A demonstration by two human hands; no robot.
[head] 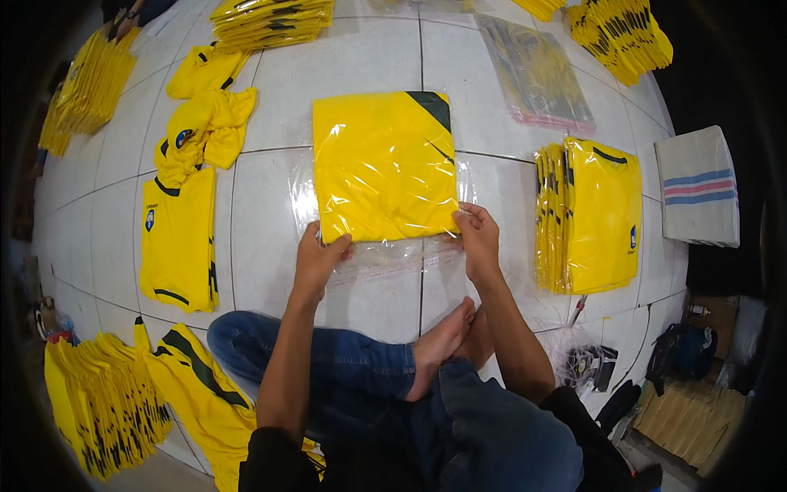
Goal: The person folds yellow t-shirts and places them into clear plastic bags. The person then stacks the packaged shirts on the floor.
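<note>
A folded yellow shirt with a dark green corner [384, 166] lies flat inside a clear plastic bag [393, 261] on the floor in front of me. My left hand [324, 252] pinches the bag and the shirt's near left corner between thumb and fingers. At the near right corner my right hand [478, 234] does the same. The bag's open-looking end, with a pinkish strip, reaches past the shirt towards my crossed legs. To the right stands a stack of folded yellow shirts [602, 215]; to the left lie more folded shirts [178, 240].
Crumpled yellow garments [206, 132] lie at the left. A pile of clear bags [538, 74] is at the back right, near a striped white box [699, 187]. Bagged shirts [270, 24] are stacked at the back. Another person's hand [127, 26] shows at the top left. Shirt piles [104, 406] flank my left knee.
</note>
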